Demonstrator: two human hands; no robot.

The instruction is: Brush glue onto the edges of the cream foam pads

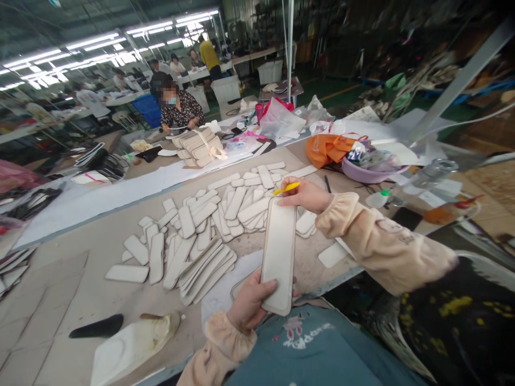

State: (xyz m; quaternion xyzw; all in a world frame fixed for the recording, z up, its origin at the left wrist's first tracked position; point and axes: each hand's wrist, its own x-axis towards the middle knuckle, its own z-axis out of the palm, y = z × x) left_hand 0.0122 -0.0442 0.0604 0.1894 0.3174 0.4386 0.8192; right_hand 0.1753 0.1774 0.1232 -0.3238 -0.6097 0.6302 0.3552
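Note:
A long off-white strip (278, 252) with rounded corners and a darker edge is held up in front of my body. My left hand (250, 301) grips its lower end, thumb on top and fingers behind. At the far end, my right hand (308, 195) is closed round a slim yellow tool (287, 187); its kind does not show clearly. The fingertips of that hand meet the strip's top edge. Beyond the strip lies a loose heap of similar off-white pieces (187, 221), and nearer me a fanned stack (207, 271) of them.
A cut-open white plastic bottle (131, 348) and a black blade-shaped object (96, 326) lie at front left. To the right are an orange bag (328, 149), a purple basin (370, 170) and a small green-capped bottle (378, 198). Across the table, a person (183, 110) sits behind a tied bundle (199, 146).

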